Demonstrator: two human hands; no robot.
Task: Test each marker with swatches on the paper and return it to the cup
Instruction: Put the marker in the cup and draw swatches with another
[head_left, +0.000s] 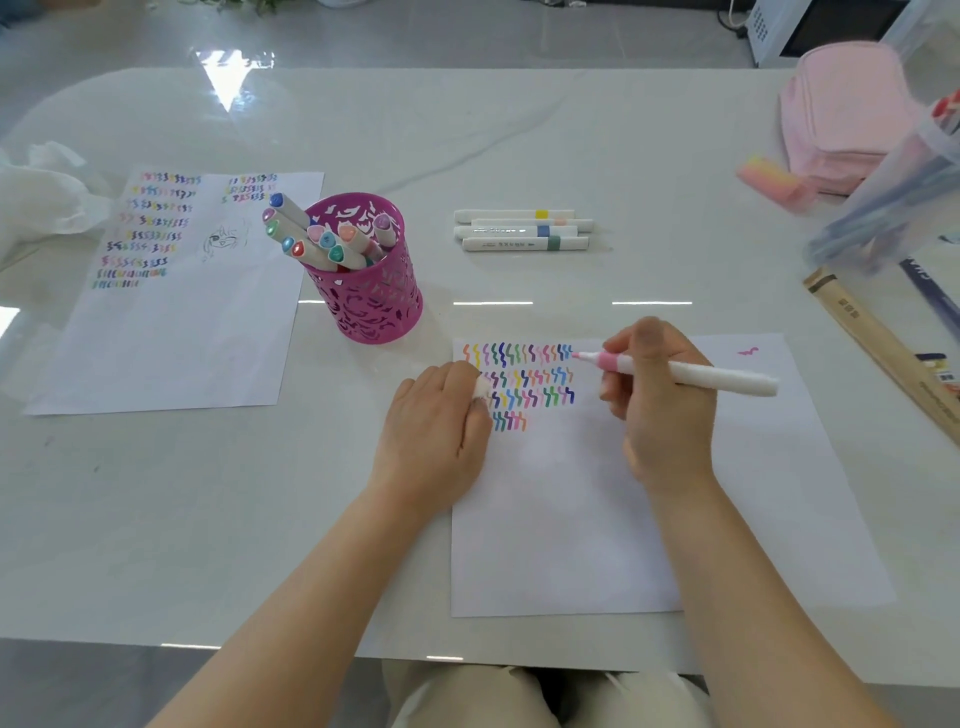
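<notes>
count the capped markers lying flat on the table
4, side by side right of the cup: yellow-banded marker farthest, then peach-banded marker, blue-banded marker, green-banded marker nearest. None seems hidden.

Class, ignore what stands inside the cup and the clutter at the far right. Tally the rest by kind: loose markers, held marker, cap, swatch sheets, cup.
Loose markers lying side by side: 4
Marker in the right hand: 1
Cap in the left hand: 1
Swatch sheets, near and far: 2
Pink cup: 1
Total: 9
</notes>
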